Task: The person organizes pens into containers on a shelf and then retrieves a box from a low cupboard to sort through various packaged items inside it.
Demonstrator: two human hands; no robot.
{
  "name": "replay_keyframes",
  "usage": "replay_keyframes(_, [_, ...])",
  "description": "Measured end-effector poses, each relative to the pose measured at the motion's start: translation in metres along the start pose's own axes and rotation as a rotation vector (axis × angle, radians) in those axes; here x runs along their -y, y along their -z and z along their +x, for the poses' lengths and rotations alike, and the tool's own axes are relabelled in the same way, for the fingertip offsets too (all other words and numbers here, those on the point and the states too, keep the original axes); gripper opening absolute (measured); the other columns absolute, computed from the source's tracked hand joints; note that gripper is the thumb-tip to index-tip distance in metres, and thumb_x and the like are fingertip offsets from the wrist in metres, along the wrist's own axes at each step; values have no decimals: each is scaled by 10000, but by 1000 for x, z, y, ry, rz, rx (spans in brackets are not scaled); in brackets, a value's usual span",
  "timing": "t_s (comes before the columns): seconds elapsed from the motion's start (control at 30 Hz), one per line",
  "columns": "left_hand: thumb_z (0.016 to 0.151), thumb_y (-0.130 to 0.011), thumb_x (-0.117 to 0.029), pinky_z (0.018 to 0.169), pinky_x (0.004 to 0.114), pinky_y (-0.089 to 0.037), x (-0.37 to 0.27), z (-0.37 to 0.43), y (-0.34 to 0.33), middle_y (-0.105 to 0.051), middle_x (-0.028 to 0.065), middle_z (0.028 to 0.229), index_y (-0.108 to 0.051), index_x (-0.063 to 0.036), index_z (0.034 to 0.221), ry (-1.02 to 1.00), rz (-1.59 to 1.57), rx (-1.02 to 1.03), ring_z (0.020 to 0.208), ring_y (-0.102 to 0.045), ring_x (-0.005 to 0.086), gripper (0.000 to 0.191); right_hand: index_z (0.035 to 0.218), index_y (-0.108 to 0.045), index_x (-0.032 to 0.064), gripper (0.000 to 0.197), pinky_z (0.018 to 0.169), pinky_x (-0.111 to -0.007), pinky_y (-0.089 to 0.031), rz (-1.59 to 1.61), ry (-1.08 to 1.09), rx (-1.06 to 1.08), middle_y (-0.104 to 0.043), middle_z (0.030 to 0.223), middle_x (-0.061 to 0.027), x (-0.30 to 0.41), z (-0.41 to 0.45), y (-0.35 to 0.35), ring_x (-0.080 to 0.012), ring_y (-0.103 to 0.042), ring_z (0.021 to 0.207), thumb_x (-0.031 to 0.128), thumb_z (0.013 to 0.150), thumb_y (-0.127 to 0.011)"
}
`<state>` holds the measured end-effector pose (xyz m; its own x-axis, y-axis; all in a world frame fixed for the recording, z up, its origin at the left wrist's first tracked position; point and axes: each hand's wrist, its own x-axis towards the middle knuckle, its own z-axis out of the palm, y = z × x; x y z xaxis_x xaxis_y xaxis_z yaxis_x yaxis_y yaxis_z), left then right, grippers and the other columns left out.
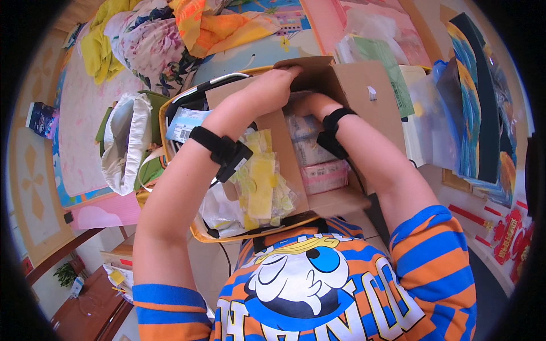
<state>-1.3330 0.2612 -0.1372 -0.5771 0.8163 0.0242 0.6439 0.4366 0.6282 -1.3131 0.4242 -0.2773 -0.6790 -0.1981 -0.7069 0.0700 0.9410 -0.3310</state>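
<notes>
An open cardboard box [366, 87] stands before me, partly over an open yellow-edged case [194, 232]. At the box's far flap is my left hand [283, 85], its fingers bent over the flap's edge. My right hand [313, 104] reaches inside the box, over plastic-wrapped packages [307, 143]; its fingers are hidden. A pink wrapped package [325, 177] lies at the box's near end. In the case, left of the box, are several yellow and lime-patterned packets [260, 183], a light blue pack [185, 123] and a white plastic bag [219, 209].
A white drawstring bag [128, 145] stands open left of the case. Clothes and cloths [145, 47] lie beyond, on a patterned mat [98, 145]. On the right are a green plastic sheet [386, 76] and large blue-and-gold patterned boards [473, 115].
</notes>
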Motion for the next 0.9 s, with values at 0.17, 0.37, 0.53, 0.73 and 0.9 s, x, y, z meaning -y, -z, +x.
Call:
replay_keyframes(0.17, [785, -429, 11, 853, 424, -430, 10, -11, -2, -561, 248, 1054, -446, -24, 1224, 13, 8, -46, 980, -522, 398, 441, 1200, -545, 109, 423, 966, -360, -359, -214, 138, -12, -475, 1278, -135, 14, 6, -15, -287, -463, 1166, 253, 802, -526])
replay_keyframes(0.37, [768, -434, 28, 839, 427, -435, 7, -6, 1, -559, 258, 1041, -448, -17, 1217, 14, -5, -30, 964, -526, 405, 451, 1193, -541, 94, 454, 953, -359, -365, 76, 15, -60, -496, 1254, -140, 17, -14, -8, -290, -464, 1161, 296, 787, -559])
replay_keyframes(0.53, [739, -426, 47, 844, 424, -433, 4, -8, -3, -562, 260, 1037, -480, 6, 1180, -73, 21, -105, 965, -530, 406, 446, 1153, -568, 77, 397, 929, -346, -381, -130, 175, -109, -527, 1212, -166, 22, -20, 3, -279, -492, 1130, 255, 798, -556])
replay_keyframes(0.73, [731, -450, 20, 833, 422, -444, 4, -5, -2, -583, 248, 981, -545, 1, 1091, -55, 14, -16, 930, -548, 386, 373, 1176, -545, 73, 370, 946, -347, -369, -261, 192, -147, -518, 1220, -173, 16, -8, 0, -280, -485, 1138, 199, 830, -513])
replay_keyframes(0.9, [729, -583, -183, 843, 400, -429, -23, -10, 1, -624, 186, 870, -649, -16, 874, -51, 423, 349, 849, -596, 312, 231, 1305, -411, 93, 448, 1041, -347, -256, -111, 186, -481, -378, 1366, -118, 12, -31, 25, -248, -357, 1249, 232, 880, -448])
